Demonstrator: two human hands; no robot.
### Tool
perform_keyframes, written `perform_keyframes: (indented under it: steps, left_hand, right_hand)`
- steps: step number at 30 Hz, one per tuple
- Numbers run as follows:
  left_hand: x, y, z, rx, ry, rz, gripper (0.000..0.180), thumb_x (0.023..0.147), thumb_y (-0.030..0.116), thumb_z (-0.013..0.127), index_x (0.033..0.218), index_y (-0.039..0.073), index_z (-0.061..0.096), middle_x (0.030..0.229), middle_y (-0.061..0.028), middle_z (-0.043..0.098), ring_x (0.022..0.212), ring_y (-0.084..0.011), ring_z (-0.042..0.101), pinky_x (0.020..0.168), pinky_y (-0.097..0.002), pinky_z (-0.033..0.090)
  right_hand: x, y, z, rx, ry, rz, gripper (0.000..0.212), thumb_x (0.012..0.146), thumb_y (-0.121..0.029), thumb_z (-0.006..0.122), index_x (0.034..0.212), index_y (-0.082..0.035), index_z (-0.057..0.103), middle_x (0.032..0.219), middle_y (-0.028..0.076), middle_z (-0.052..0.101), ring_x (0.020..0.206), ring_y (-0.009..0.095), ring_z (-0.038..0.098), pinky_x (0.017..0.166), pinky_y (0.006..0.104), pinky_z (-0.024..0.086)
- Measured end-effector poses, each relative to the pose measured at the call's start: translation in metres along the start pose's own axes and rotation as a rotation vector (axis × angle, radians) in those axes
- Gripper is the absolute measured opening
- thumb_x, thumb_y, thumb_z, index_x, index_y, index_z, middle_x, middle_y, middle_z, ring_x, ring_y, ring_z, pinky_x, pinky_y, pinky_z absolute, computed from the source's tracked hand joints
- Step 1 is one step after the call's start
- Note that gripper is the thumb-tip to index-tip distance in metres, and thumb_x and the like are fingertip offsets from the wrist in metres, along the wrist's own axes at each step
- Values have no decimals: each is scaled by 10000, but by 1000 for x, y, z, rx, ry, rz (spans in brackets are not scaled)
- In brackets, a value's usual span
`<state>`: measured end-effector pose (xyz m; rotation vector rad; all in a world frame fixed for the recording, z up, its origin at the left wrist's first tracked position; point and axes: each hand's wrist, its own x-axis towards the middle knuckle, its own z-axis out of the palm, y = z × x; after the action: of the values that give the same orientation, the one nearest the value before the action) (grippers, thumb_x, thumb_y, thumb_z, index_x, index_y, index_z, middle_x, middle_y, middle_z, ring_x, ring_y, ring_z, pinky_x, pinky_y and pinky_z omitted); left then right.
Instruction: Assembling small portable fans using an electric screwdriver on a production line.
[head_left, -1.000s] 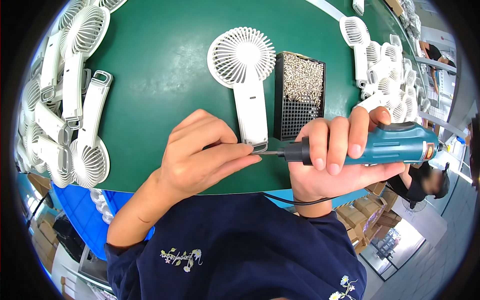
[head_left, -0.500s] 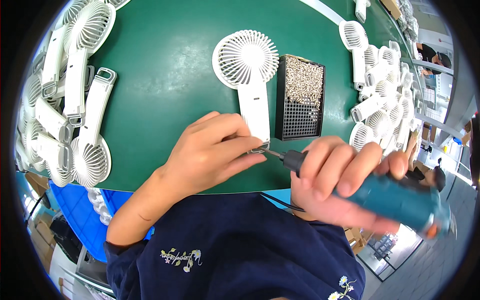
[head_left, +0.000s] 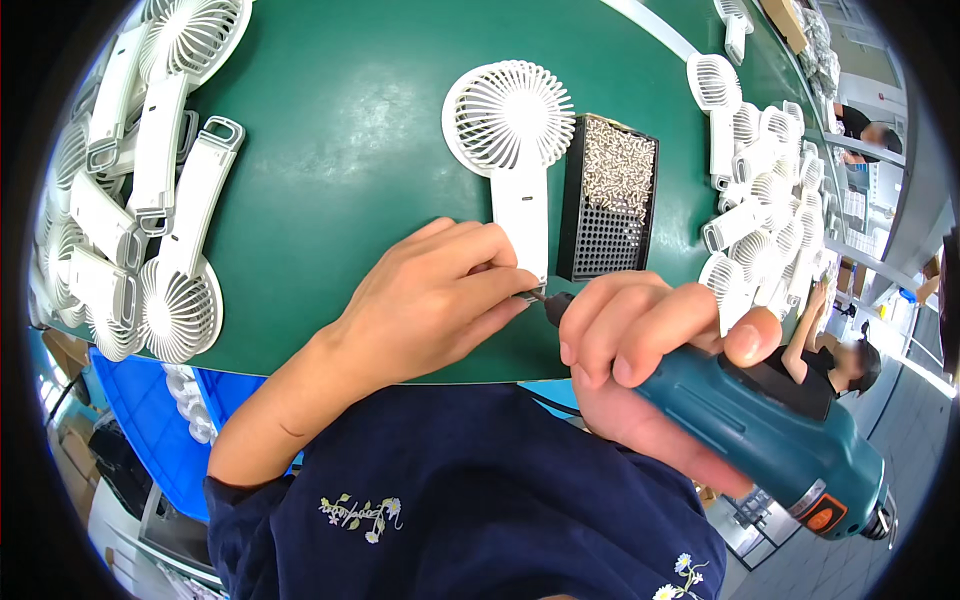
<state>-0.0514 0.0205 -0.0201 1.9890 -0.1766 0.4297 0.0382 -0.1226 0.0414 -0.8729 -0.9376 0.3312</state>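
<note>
A white handheld fan (head_left: 521, 215) lies flat on the green table, its round grille pointing away from me and its handle end toward me. My left hand (head_left: 440, 295) is closed on that handle end, thumb and fingers at its lower tip. In my right hand (head_left: 650, 350) is a teal electric screwdriver (head_left: 755, 425), tilted, with its dark bit reaching the fan's handle end by my left fingertips. The exact contact point is hidden by the fingers. Just right of the fan sits a black tray (head_left: 572, 225) with many small screws (head_left: 618, 170) over its perforated bed.
Piles of white fans lie at the left (head_left: 165, 200) and the right (head_left: 760, 205) of the green table (head_left: 330, 130). A blue bin (head_left: 150, 425) stands below the table's left edge. Two other people (head_left: 845, 365) are visible at the far right.
The screwdriver has swung so its rear end sits lower, and my right hand has moved slightly left. The fan and tray appear shifted a little right in the view; my left hand keeps its grip.
</note>
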Motion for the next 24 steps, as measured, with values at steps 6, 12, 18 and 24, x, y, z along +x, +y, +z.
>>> perform_keyframes:
  steps: [6,12,18,24]
  left_hand:
    - [-1,-1,5,-1,10,0,254,694,33,787,936,59,713,846,-35,611,739,-220,594,659,-345,461]
    - [-5,-5,5,26,12,9,270,696,43,789,953,60,709,847,-39,606,726,-228,584,655,-353,464]
    - [17,16,-2,149,-107,-59,519,654,101,826,1151,109,677,951,-70,485,775,-237,519,670,-359,462]
    - [46,24,-16,402,-106,-260,547,706,73,807,1226,88,641,1443,-267,341,1060,-379,572,879,-427,527]
  right_hand:
    - [-6,-5,13,-3,82,61,493,905,-502,636,1168,-127,453,784,130,572,544,222,508,517,353,428]
    - [-5,1,12,-14,31,67,570,886,-586,645,1177,-137,448,757,106,576,474,204,492,443,330,410]
    - [14,-35,-20,43,175,-208,707,880,-712,547,1287,-151,405,722,70,529,431,172,473,400,305,441]
    - [-3,-11,-63,236,396,-170,824,780,-848,498,1201,-146,412,723,71,523,457,158,480,419,308,425]
